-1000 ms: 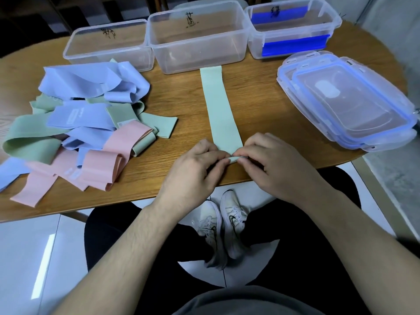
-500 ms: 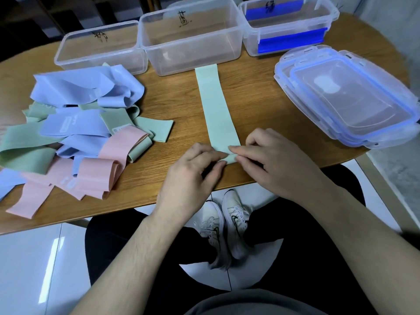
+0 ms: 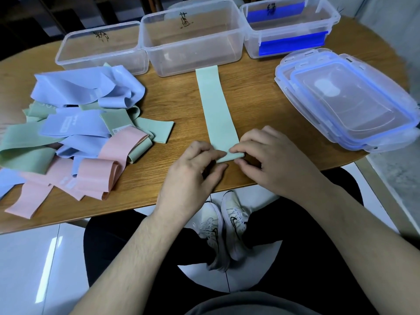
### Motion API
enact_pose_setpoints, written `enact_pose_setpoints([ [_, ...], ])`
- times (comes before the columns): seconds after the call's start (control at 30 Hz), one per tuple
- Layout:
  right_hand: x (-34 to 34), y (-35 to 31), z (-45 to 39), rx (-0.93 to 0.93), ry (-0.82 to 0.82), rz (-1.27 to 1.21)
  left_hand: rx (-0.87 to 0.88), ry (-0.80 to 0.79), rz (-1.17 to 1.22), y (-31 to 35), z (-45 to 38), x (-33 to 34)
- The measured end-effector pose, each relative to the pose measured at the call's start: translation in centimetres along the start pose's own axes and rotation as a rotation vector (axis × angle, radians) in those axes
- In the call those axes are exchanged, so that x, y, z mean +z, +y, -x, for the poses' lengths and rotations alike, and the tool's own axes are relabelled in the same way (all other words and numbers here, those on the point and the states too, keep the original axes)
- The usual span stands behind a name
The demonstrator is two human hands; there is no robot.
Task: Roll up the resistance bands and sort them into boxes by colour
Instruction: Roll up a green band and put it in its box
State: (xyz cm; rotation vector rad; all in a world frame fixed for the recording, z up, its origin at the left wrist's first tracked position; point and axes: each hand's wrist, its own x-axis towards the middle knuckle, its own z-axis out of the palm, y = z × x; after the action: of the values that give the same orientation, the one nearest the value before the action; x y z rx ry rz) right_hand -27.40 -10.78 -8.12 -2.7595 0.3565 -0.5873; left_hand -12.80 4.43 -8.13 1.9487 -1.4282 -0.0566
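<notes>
Wooden table (image 3: pixel 261 105) — left hand (image 3: pixel 193 171), right hand (image 3: pixel 270 160) pinch green band's (image 3: pixel 216 110) near end.

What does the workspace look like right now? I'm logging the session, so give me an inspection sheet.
Surface: wooden table.
Job's things: green band laid flat, near end being rolled; band pile of blue, green and pink; three open boxes.
Clutter: stacked lids.
Grippers: left hand and right hand pinch the band's near end.
Cables: nothing seen.
Surroundings: tiled floor.
</notes>
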Motion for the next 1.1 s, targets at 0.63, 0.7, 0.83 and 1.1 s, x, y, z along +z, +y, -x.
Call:
enact_pose_setpoints([
  [0.63, -0.7, -1.4, 0.6, 0.036, -0.050, -0.048, 0.071, -0.086, -0.011, 0.1, 0.2, -0.8],
  [0.7, -0.8, -1.6, 1.0, 0.046, -0.062, -0.043, 0.083, -0.102, -0.009, 0.2, 0.6, -0.9],
  [0.83, -0.5, -2.0, 1.4, 0.080, -0.062, -0.041, 0.065, -0.110, 0.043, 0.1, 0.9, -1.1],
  [1.1, -0.7, -2.4, 1.1, 0.163, -0.055, -0.107, -0.004, -0.063, 0.118, 0.2, 0.6, -0.7],
])
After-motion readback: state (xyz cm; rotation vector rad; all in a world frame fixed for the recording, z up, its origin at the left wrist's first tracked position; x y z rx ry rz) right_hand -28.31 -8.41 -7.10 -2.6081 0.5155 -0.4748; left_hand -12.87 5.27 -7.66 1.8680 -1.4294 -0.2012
